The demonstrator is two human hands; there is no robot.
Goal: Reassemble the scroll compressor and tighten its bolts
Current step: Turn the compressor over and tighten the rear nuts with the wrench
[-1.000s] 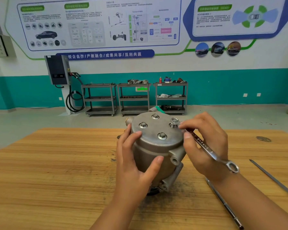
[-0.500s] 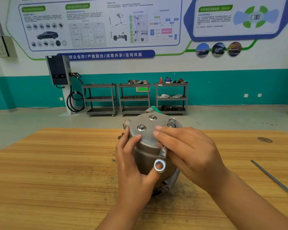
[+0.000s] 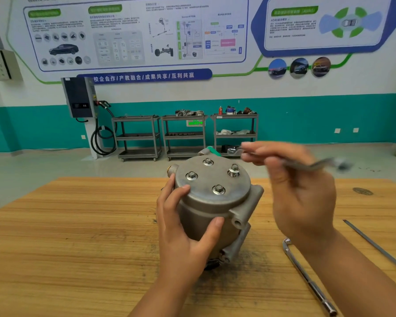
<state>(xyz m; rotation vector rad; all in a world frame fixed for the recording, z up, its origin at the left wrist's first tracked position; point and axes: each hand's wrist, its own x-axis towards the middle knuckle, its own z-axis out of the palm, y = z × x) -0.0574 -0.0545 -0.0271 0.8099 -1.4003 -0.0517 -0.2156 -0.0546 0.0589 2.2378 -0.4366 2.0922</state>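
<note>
A left hand [image 3: 183, 234] is gripping the scroll compressor [image 3: 213, 202] standing on the wooden table [image 3: 78, 248], while the fingers [image 3: 256, 147] of the right hand [image 3: 302, 195] are pinching a blurred wrench [image 3: 316, 164] raised just beside it.

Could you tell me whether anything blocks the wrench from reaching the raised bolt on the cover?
Nothing visible: the right hand holds the wrench right of the raised bolt; the left hand grips the compressor from the left.
</note>
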